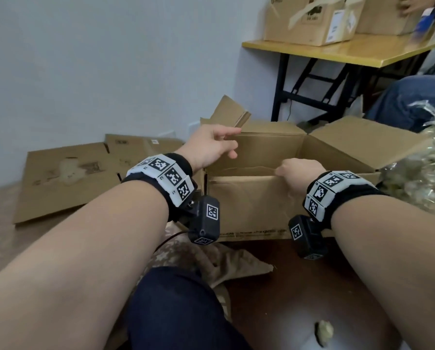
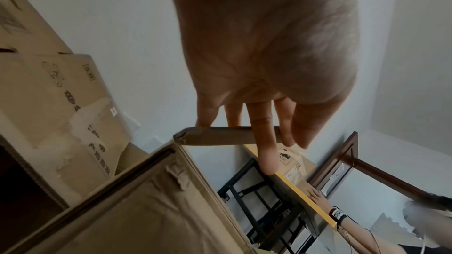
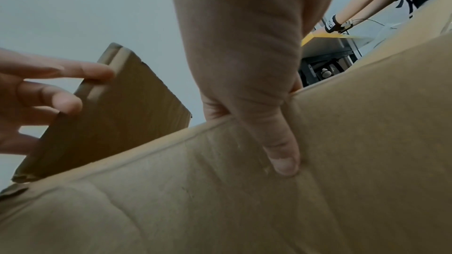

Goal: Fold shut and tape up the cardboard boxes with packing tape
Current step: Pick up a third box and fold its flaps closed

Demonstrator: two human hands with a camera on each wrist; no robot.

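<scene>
An open brown cardboard box [image 1: 257, 208] stands on the floor in front of me, its flaps up. My left hand [image 1: 219, 145] reaches to the upright left flap [image 1: 233, 109]. Its fingers are nearly straight and touch the flap's edge [image 2: 220, 135]. That hand also shows at the left of the right wrist view, fingertips [image 3: 97, 72] on the flap [image 3: 117, 115]. My right hand [image 1: 297, 173] grips the box's near rim. Its thumb [image 3: 281, 154] presses the outer face and its fingers curl over the edge, hidden inside. No tape is in view.
Flattened cartons [image 1: 67, 178] lie on the floor at left, by the wall. A yellow table [image 1: 337, 50] at back right carries boxes [image 1: 310, 18], with another person's hand [image 1: 411, 6] on one. That person's leg [image 1: 408, 102] and crumpled clear wrap [image 1: 426, 173] are at right. My knee [image 1: 181, 311] is below.
</scene>
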